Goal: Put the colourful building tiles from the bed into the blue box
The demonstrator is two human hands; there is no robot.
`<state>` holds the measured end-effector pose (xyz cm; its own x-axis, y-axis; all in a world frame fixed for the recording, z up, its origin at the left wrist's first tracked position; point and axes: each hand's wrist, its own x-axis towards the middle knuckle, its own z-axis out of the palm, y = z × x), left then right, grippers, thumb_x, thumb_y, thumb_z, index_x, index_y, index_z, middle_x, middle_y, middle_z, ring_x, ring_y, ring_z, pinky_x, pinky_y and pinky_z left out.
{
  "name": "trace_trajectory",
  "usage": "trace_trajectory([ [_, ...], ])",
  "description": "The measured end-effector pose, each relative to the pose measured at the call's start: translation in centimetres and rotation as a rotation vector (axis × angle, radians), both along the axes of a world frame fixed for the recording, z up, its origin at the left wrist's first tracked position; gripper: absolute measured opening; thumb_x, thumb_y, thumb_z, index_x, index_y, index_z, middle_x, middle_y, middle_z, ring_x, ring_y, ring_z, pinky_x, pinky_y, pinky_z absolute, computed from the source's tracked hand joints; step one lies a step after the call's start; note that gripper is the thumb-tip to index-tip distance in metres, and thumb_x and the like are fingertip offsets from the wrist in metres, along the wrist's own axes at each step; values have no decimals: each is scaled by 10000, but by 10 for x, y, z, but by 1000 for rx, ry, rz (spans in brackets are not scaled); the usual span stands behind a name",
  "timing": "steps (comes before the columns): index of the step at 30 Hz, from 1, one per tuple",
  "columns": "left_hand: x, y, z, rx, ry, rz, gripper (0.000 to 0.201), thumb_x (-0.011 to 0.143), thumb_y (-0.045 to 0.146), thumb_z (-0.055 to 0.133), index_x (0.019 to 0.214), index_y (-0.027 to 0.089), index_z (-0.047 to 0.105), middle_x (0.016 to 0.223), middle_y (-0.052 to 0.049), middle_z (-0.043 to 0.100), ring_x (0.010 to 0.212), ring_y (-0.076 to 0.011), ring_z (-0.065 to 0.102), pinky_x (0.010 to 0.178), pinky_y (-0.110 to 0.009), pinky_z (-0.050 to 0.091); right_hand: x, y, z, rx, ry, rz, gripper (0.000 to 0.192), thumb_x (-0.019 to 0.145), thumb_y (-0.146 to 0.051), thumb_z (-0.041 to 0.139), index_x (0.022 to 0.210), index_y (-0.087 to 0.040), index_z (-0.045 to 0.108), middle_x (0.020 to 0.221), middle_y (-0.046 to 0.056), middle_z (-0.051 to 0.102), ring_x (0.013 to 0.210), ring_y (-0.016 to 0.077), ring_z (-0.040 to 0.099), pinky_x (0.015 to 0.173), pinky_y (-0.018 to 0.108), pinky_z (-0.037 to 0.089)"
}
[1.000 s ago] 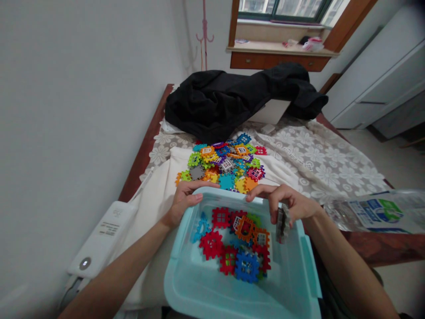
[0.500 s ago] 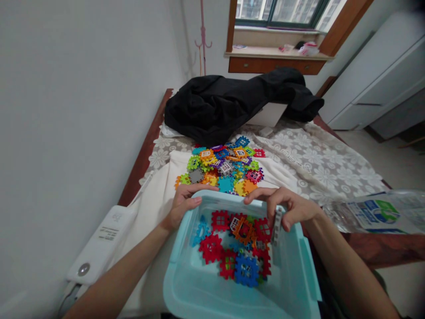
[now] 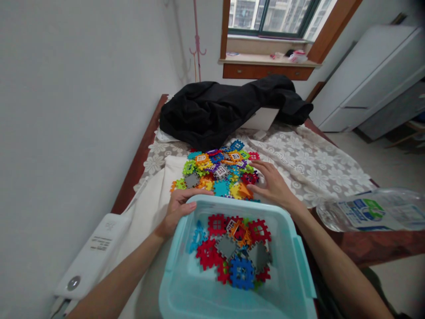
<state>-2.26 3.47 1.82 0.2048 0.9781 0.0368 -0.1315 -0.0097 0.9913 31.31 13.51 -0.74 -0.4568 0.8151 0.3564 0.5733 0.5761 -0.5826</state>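
Observation:
A light blue plastic bin point(image 3: 300, 270) sits in front of me, holding several red, blue, orange and grey interlocking toy tiles point(image 3: 232, 250). My left hand point(image 3: 177, 208) grips the bin's far left rim. My right hand point(image 3: 272, 184) lies flat, fingers spread, on the right side of a pile of many-coloured toy tiles point(image 3: 217, 170) on the white cloth just beyond the bin. Its fingertips touch an orange tile and a red tile at the pile's edge; it holds nothing.
A black garment point(image 3: 226, 108) lies heaped at the far end of the lace-covered table point(image 3: 315, 164). A white device point(image 3: 93, 250) rests at the left edge. A plastic water bottle point(image 3: 368, 210) lies at the right. Beyond stand a window sill point(image 3: 265, 62) and white cabinets point(image 3: 372, 75).
My right hand let grey tiles drop into the bin, then moved forward out of it onto the pile. Two grey tiles now lie in the bin. My left hand stayed on the rim.

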Motion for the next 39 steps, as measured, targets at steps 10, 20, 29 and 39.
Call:
trace_trajectory([
  [10, 0, 0, 0, -4, -7, -11, 461, 749, 403, 725, 1095, 121, 842, 956, -136, 836, 824, -290, 731, 693, -300, 526, 6, 8, -18, 2, -178, 10, 413, 945, -352, 685, 1336, -232, 626, 1423, 150, 637, 1304, 346, 621, 1108, 571, 507],
  [20, 0, 0, -2, 2, -8, -5, 427, 756, 396, 731, 1069, 129, 850, 952, -126, 838, 815, -279, 732, 685, -293, 528, 4, 9, -20, 4, -130, -14, 120, 976, -299, 593, 1011, -235, 688, 1363, 108, 678, 1167, 297, 699, 986, 489, 585],
  [29, -2, 0, -5, 18, 4, -10, 424, 772, 396, 719, 1087, 142, 848, 1027, -124, 840, 853, -288, 739, 717, -301, 538, 6, 8, -18, -46, -131, 24, 209, 933, -383, 691, 1042, -230, 599, 1372, 165, 656, 1261, 342, 630, 1002, 517, 543],
  [39, -2, 1, -6, 32, 11, -5, 428, 759, 396, 719, 1068, 130, 848, 1002, -117, 841, 838, -275, 734, 705, -290, 532, -4, 9, -27, -46, 2, -53, 165, 940, -392, 658, 943, -242, 589, 1304, 139, 695, 1226, 320, 650, 1005, 504, 529],
])
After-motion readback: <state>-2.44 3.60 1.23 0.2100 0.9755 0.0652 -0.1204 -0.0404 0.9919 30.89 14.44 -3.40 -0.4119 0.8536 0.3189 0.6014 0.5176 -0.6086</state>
